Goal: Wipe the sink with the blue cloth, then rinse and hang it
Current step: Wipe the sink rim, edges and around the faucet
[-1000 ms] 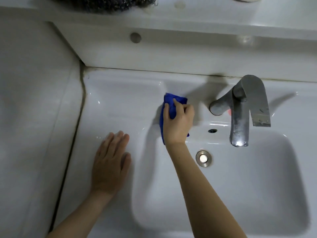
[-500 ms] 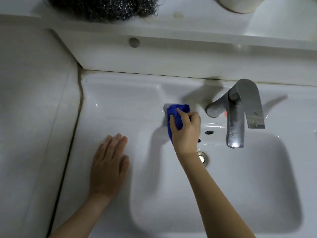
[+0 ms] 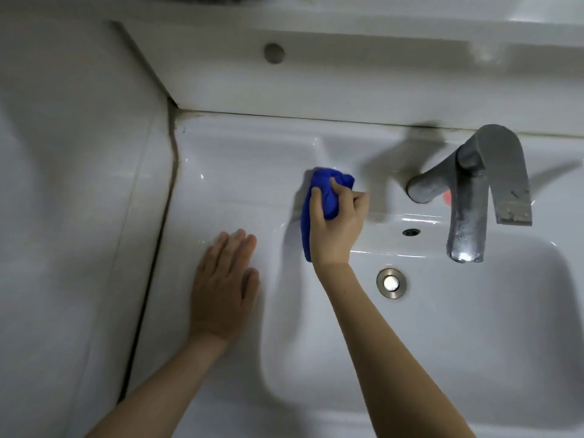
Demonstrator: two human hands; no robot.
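My right hand (image 3: pixel 336 230) grips the bunched blue cloth (image 3: pixel 327 197) and presses it against the back rim of the white sink (image 3: pixel 240 172), just left of the tap. Part of the cloth hangs down below my palm over the basin's back edge. My left hand (image 3: pixel 222 286) lies flat with straight fingers on the sink's left ledge. The grey metal tap (image 3: pixel 467 197) stands at the back right, its spout over the basin. The round metal drain (image 3: pixel 392 283) lies in the basin, right of my right forearm.
A small overflow hole (image 3: pixel 411 232) sits in the basin's back wall. A white shelf (image 3: pixel 347 74) with a round grey cap (image 3: pixel 274 53) runs above the sink. A white tiled wall (image 3: pixel 72 184) closes the left side, with a dark seam along the sink edge.
My right hand with the cloth slid right and down, then back up and left along the back rim. My left hand stayed flat on the ledge. The camera tilted slightly.
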